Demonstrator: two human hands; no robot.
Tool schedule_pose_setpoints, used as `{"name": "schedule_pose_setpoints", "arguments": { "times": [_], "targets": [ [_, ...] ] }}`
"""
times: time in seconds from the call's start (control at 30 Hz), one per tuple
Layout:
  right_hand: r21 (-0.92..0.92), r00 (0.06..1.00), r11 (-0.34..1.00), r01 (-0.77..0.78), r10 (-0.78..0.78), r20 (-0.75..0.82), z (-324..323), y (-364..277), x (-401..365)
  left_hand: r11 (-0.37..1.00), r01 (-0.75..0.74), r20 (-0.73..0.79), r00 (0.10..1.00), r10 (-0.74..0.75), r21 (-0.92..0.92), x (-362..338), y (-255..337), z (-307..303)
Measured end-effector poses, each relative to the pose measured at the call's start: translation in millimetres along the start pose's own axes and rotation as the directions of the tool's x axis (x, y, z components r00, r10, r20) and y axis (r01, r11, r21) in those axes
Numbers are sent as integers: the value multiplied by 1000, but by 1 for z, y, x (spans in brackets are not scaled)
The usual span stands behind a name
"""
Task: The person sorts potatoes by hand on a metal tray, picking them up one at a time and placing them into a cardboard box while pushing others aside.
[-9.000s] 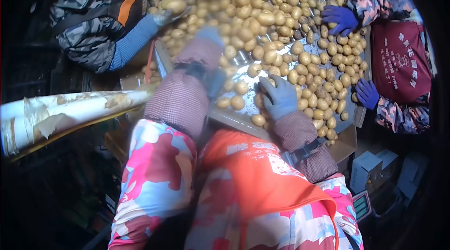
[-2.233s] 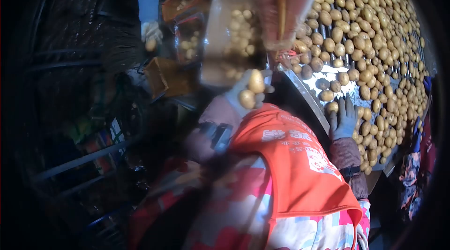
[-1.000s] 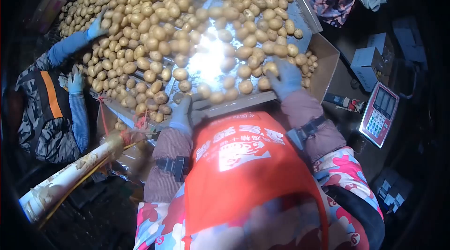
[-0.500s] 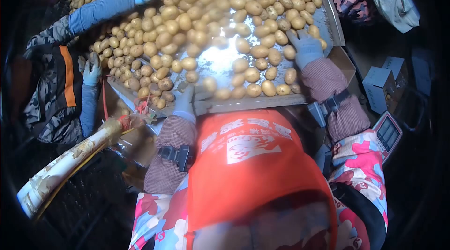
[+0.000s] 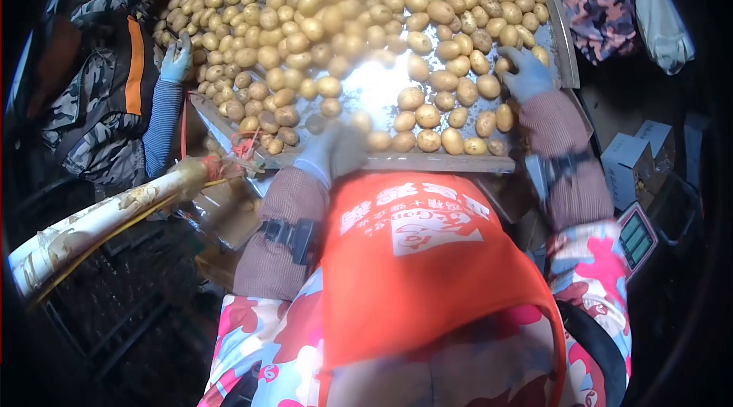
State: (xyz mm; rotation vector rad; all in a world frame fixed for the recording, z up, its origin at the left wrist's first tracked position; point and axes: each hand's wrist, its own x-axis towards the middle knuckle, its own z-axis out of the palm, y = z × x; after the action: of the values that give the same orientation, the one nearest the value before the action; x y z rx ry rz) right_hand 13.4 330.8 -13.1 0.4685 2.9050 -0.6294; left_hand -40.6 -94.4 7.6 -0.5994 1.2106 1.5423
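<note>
A broad layer of potatoes point(image 5: 426, 115) lies on the metal sorting table point(image 5: 561, 48) in front of me. My right hand point(image 5: 528, 79), in a pale blue glove, is at the table's right side, with its fingers curled around a potato point(image 5: 503, 66). My left hand point(image 5: 334, 149), gloved in blue and grey, is low over the front rim beside several potatoes. Motion smears its fingers, so whether they hold anything is hidden. Bright glare lies on the bare metal between my hands.
A co-worker's gloved hand point(image 5: 176, 59) rests at the potatoes' left edge. A taped white pipe point(image 5: 114, 212) slants up at the left. White boxes point(image 5: 622, 166) and a device with a screen point(image 5: 636, 235) are at right.
My right hand has gone from spread fingers to a curl around a potato. My left hand has shifted slightly and blurred. The co-worker's farther arm has drawn back leftward. The view has shifted.
</note>
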Motion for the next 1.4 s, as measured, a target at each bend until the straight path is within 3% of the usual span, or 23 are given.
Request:
{"name": "schedule_pose_setpoints", "arguments": {
  "times": [0.07, 0.13, 0.2, 0.3, 0.4, 0.5, 0.57, 0.63, 0.7, 0.73, 0.8, 0.87, 0.93, 1.0, 1.03, 1.07, 1.1, 1.13, 1.17, 1.2, 1.23, 1.33, 1.4],
  "targets": [
    [301, 984, 953, 32, 23, -176, -6, -34, -36, 992, 57, 186, 982, -35, -110, -14, 2, 32],
    [712, 935, 680, -173, -113, 335, -14, -85, -63, 934, 156, 352, 935, -34, -322, -20, -20, 62],
    [384, 955, 884, 267, -296, 18, 23, -95, -69, 836, 230, 394, 919, -18, -498, -3, -36, 87],
    [-196, 934, 913, 357, -351, 68, 48, -101, -56, 823, 245, 408, 913, -18, -512, 8, -46, 75],
    [-295, 929, 882, 368, -332, 166, 64, -112, -44, 780, 258, 369, 929, -37, -570, 5, -48, 54],
    [-167, 927, 963, 210, -141, 347, 36, -139, -20, 760, 258, 307, 948, -81, -596, -9, -38, 62],
    [95, 943, 994, 53, -81, 323, 21, -148, -23, 821, 248, 351, 934, -62, -514, -13, -32, 62],
    [535, 988, 842, -69, -15, 151, 11, -150, -44, 894, 102, 325, 944, 50, -436, -29, -12, 79],
    [448, 898, 850, 277, -395, 195, 5, -136, -36, 861, 157, 526, 838, 143, -484, -20, -16, 75],
    [410, 795, 794, 449, -565, 223, 2, -134, -26, 795, 291, 698, 682, 218, -533, 10, -31, 55],
    [397, 923, 839, 372, -379, -64, -7, -98, 23, 770, 313, 675, 711, 199, -556, 14, -34, 50],
    [305, 969, 943, 134, -61, -238, -15, -48, 85, 871, 116, 215, 976, -11, -478, -18, -18, 73],
    [-136, 939, 991, -8, -39, -341, 13, 7, 133, 939, -6, 52, 998, 26, -345, -3, -45, 54],
    [-24, 978, 997, 74, -78, -192, -1, -39, 104, 956, -56, -1, 998, 58, -287, -8, -50, 37],
    [22, 987, 994, 107, -103, -126, -10, -62, 86, 949, -57, 39, 997, 72, -309, -16, -42, 30],
    [-65, 931, 989, 135, -149, -334, 25, -66, 67, 942, -49, 94, 992, 85, -333, -19, -38, 25],
    [-144, 949, 981, 128, -163, -269, 22, -88, 38, 893, -18, 200, 972, 121, -449, -18, -40, 16],
    [-65, 995, 993, 95, -95, -3, 54, -69, 36, 833, 28, 306, 937, 171, -553, -10, -44, 3],
    [-67, 903, 944, 324, -330, -275, 64, -74, 9, 763, 80, 394, 888, 238, -641, 1, -45, -8],
    [51, 895, 919, 392, -368, -253, 51, -92, -10, 776, 41, 360, 900, 244, -629, 10, -49, -17],
    [78, 902, 903, 423, -412, -132, 45, -102, -23, 786, 2, 316, 916, 245, -618, 15, -56, -27],
    [391, 926, 914, 111, -238, 294, 23, -87, -15, 801, 1, 303, 926, 226, -599, 7, -36, -13],
    [387, 985, 906, 171, -153, -76, 24, -35, 34, 783, 58, 364, 905, 220, -619, 5, -34, -16]
  ]
}}
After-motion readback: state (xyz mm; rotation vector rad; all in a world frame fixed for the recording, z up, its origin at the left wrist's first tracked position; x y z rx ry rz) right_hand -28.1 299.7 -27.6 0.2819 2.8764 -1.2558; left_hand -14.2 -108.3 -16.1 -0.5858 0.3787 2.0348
